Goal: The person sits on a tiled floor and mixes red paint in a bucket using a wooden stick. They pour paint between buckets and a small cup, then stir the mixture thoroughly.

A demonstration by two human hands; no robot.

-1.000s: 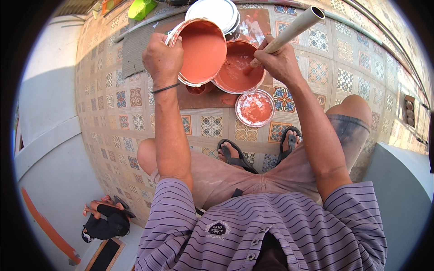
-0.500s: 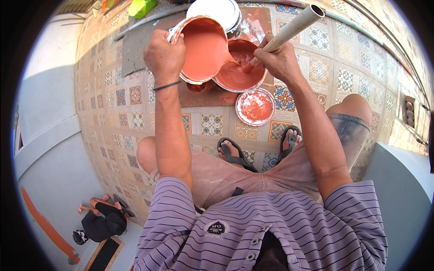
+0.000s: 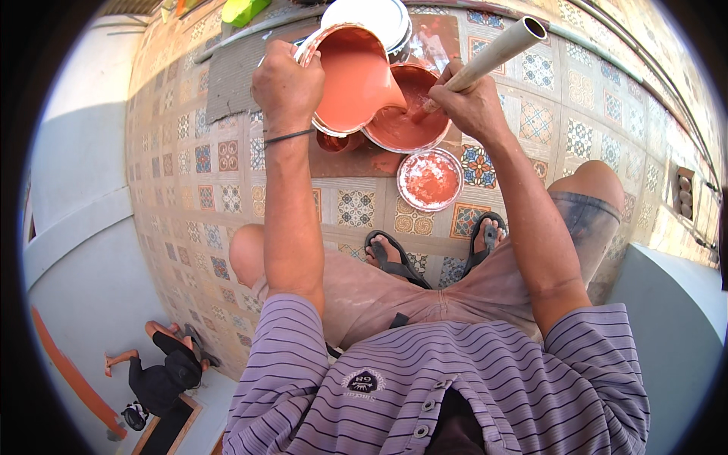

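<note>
My left hand [image 3: 288, 89] grips the rim of a white bucket [image 3: 347, 87], tilted, with salmon-red paint spilling over its lip into a second paint bucket [image 3: 403, 133] beside it. My right hand [image 3: 470, 106] is closed around a long pale pipe [image 3: 509, 47] whose lower end is in the second bucket's paint. A paint-streaked round lid [image 3: 428, 179] lies just nearer to me on the tiles. A white-lidded bucket [image 3: 364, 19] stands behind the two buckets, on a stained brown board [image 3: 334, 165].
A grey mat [image 3: 231, 83] and a green object [image 3: 243, 9] lie farther back. A person in dark clothes [image 3: 163, 375] crouches by the left wall [image 3: 72, 227], which bears an orange stripe. A pale blue ledge [image 3: 660, 296] is at my right; pipes run along the tiles' far side.
My left hand and the tilted bucket have moved slightly right and up, and paint now pours over the lip in a wider flow. The crouching person's arm has shifted toward the wall.
</note>
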